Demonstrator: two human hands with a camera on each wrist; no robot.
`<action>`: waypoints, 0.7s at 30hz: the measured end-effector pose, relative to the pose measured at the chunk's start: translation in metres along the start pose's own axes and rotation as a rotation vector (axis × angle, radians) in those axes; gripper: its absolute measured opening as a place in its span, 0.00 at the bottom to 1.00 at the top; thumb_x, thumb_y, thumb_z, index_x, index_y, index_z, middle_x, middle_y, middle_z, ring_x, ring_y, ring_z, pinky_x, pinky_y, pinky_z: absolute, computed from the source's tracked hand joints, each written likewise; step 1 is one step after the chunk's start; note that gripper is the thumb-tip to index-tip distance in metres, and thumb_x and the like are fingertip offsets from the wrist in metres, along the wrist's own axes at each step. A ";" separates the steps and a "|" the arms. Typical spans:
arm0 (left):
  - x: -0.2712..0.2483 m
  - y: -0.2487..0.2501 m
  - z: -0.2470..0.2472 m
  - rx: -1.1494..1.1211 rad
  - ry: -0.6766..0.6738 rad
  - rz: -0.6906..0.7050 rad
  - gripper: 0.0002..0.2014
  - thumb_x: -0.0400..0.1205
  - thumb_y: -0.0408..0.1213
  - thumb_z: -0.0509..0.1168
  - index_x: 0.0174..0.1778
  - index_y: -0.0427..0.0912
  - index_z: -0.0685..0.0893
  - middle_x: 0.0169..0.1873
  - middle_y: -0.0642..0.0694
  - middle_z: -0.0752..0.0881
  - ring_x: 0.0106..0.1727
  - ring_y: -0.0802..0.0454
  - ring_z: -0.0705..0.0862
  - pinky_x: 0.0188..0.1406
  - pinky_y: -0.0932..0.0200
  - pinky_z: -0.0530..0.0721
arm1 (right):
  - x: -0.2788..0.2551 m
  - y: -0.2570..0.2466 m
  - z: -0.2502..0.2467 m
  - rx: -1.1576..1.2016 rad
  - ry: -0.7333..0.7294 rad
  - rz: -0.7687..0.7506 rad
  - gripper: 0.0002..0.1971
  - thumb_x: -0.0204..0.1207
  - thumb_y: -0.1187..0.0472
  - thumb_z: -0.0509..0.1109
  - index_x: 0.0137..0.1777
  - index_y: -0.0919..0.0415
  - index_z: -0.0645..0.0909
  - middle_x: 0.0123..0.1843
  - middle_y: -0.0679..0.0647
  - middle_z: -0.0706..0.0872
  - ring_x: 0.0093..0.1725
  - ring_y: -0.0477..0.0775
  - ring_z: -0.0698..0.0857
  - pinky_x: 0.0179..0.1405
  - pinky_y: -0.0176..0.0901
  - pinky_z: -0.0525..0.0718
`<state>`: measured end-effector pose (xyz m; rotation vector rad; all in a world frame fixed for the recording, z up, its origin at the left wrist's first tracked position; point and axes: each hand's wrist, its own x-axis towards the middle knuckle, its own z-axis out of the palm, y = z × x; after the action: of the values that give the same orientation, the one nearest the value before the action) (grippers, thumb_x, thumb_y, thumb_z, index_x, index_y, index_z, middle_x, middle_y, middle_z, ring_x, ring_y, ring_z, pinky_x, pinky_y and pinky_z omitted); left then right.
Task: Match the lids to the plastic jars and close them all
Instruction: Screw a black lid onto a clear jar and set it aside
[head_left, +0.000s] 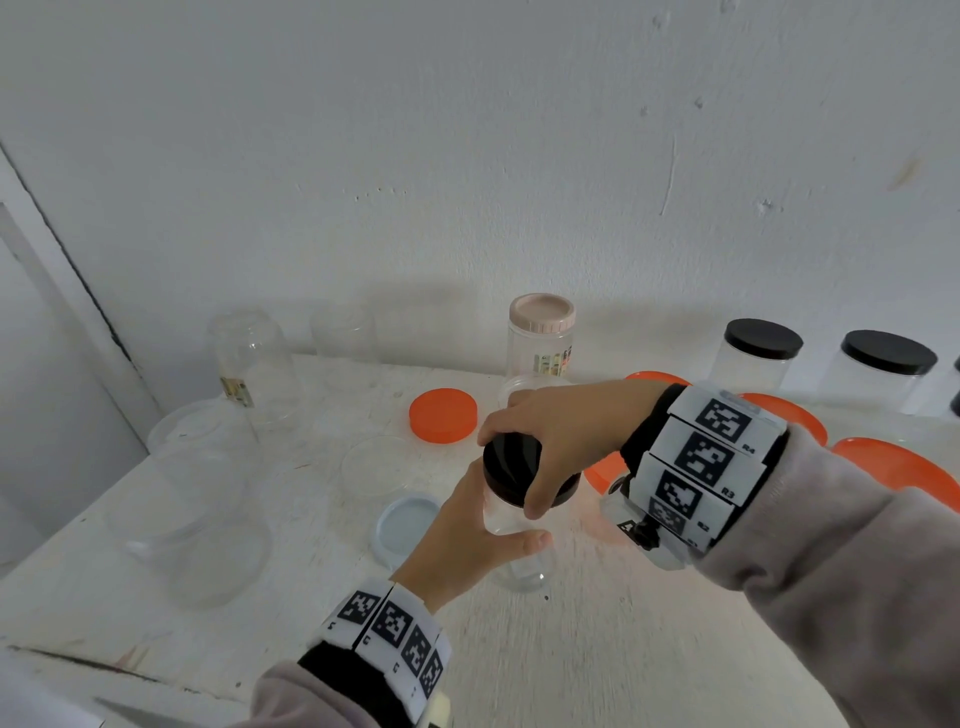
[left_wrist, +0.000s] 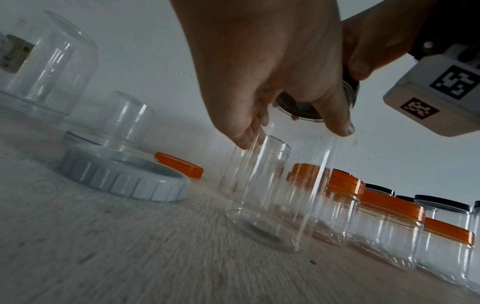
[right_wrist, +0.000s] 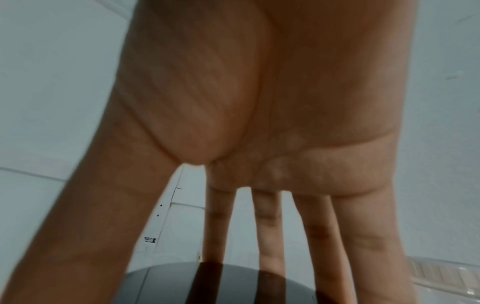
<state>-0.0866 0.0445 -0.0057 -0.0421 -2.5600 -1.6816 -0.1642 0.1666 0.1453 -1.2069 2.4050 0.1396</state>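
Grey lid (head_left: 408, 526) loose at 9 o'clock of the clear jar (head_left: 519, 551), mid-table; left hand (head_left: 462, 540) fingers curled round jar body; right hand (head_left: 556, 431) fingers spread, gripping black lid (head_left: 511, 470) rim; step: capping; next: twist until seated.

A white, rough table (head_left: 597, 649) carries everything. At its centre stands a clear jar (head_left: 519, 561). At 9 o'clock lies a pale blue lid (head_left: 408, 527), at 11 o'clock an orange lid (head_left: 443, 414), and at 2 o'clock two black-lidded jars (head_left: 756, 353).
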 end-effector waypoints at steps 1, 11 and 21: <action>0.000 0.000 0.000 -0.002 -0.002 0.001 0.36 0.68 0.57 0.77 0.65 0.74 0.62 0.67 0.66 0.75 0.69 0.70 0.72 0.68 0.67 0.70 | 0.000 0.000 0.000 -0.008 0.006 0.009 0.38 0.67 0.43 0.79 0.76 0.43 0.66 0.64 0.47 0.71 0.63 0.53 0.75 0.60 0.51 0.83; -0.002 0.004 -0.002 -0.030 -0.029 0.015 0.38 0.68 0.55 0.77 0.68 0.72 0.62 0.68 0.65 0.76 0.70 0.67 0.73 0.72 0.57 0.73 | 0.001 0.007 0.021 -0.006 0.161 0.030 0.38 0.68 0.32 0.71 0.75 0.44 0.65 0.61 0.48 0.71 0.56 0.53 0.74 0.47 0.44 0.76; -0.006 0.002 0.006 -0.043 0.064 0.042 0.38 0.70 0.51 0.78 0.72 0.68 0.64 0.66 0.67 0.78 0.68 0.69 0.75 0.66 0.63 0.74 | 0.001 0.006 0.050 0.047 0.390 0.029 0.36 0.71 0.32 0.66 0.75 0.49 0.68 0.59 0.52 0.71 0.54 0.53 0.68 0.50 0.45 0.75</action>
<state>-0.0805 0.0506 -0.0067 -0.0433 -2.4597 -1.6940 -0.1522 0.1842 0.0992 -1.2747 2.7393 -0.1581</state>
